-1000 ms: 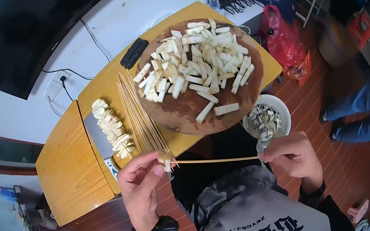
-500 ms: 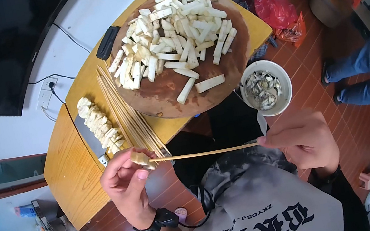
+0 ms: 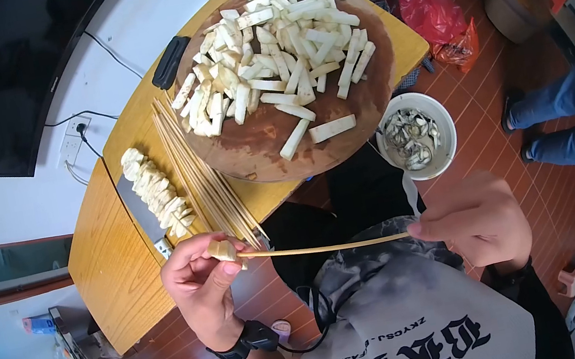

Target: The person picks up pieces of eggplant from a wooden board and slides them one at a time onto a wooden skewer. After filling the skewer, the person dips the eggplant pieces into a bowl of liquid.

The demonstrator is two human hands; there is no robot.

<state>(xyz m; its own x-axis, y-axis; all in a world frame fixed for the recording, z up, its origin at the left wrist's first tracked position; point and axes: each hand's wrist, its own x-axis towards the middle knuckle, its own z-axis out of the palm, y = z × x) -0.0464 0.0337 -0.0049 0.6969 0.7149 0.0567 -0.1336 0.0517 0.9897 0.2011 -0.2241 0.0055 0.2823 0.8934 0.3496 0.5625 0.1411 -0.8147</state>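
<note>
One full skewer (image 3: 155, 191) lay at eleven o'clock from the left hand (image 3: 201, 279), packed with thick pale slices and resting partly over a flat metal blade (image 3: 143, 219). A second was barely begun: the thin stick (image 3: 323, 248) carried only a small cluster of pieces (image 3: 220, 251) at its left end, the rest of its length bare. Much seemed left, judging by the bundle of bare sticks (image 3: 205, 171) at twelve o'clock and the big heap of loose strips (image 3: 279, 42) on the round board (image 3: 259, 150) at one o'clock, all on the yellow counter (image 3: 113, 279).

The cluster looked cream-coloured with tan edges; the stick ran toward three o'clock, slightly bowed. The left fingers pinched the cluster, while the right hand (image 3: 479, 219) had its fingers closed on the stick's far end. A white bucket (image 3: 450, 139) stood at eleven o'clock from that hand.
</note>
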